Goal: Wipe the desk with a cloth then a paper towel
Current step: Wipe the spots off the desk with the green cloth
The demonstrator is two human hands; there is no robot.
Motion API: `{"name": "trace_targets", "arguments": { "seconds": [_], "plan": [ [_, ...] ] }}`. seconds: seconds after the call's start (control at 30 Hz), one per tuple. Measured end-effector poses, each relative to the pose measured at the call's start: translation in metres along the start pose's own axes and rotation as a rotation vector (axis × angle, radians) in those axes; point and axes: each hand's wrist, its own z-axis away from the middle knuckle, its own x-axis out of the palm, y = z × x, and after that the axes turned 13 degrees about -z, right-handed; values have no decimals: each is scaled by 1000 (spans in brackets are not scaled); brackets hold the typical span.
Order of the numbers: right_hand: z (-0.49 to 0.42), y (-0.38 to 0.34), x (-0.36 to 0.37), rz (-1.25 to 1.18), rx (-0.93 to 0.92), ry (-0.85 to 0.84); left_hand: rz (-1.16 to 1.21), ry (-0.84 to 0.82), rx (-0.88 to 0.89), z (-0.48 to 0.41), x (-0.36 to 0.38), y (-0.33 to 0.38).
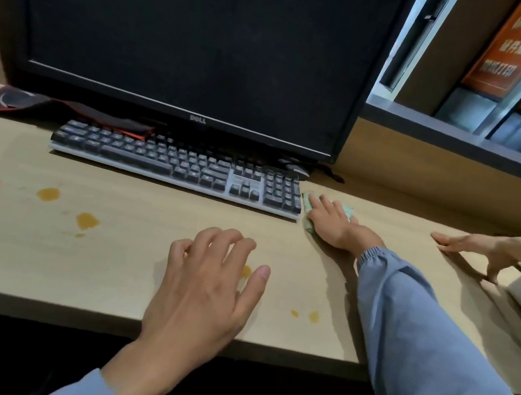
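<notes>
Desk [106, 274]: pale wood-grain top, its front edge running straight across below both hands, a raised back panel along the right rear. A broad bare strip lies between the keyboard and that front edge.

Monitor [194, 32]: black, screen dark, standing at the back and overhanging the keyboard's far row.

Keyboard [177, 165]: dark keys on a silver base, set slightly askew, its right end just beside the cloth.

Mouse pad [25, 103]: black with red trim, rumpled, at the rear left, one corner lapping onto the keyboard.

Left hand [204, 288]: over the front strip near the edge, fingers loosely curled, holding nothing (whether the tips touch the wood I cannot tell).

Right hand [334, 222]: blue sleeve stretched out across the desk, fingers straight and spread, palm pressing flat on the cloth.

Second person's hand [483, 249]: at the far right, fingertips propped on the desk, well apart from the cloth.

Cloth [309, 223]: pale green, bunched under the right hand, showing only around the fingers, on the desk off the keyboard's right end.

Spots [49, 194]: amber, scattered across the left and centre of the bare strip, two small ones near the right forearm.
</notes>
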Motion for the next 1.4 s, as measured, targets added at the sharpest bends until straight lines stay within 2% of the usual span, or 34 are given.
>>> {"name": "trace_targets", "arguments": {
  "seconds": [0.3, 0.57, 0.93, 1.4],
  "plan": [
    [-77, 0, -30, -20, 110, 38, -56, 36, -15, -3, 5, 1],
    [-76, -3, -30, 34, 74, 50, -69, 27, -34, -3, 5, 3],
    [-13, -6, 0, 46, -79, 28, -113, -8, -53, -2, 2, 4],
    [136, 4, 47, 108, -214, -10, -102, 36, -41, 1, 2, 2]
  ]
}}
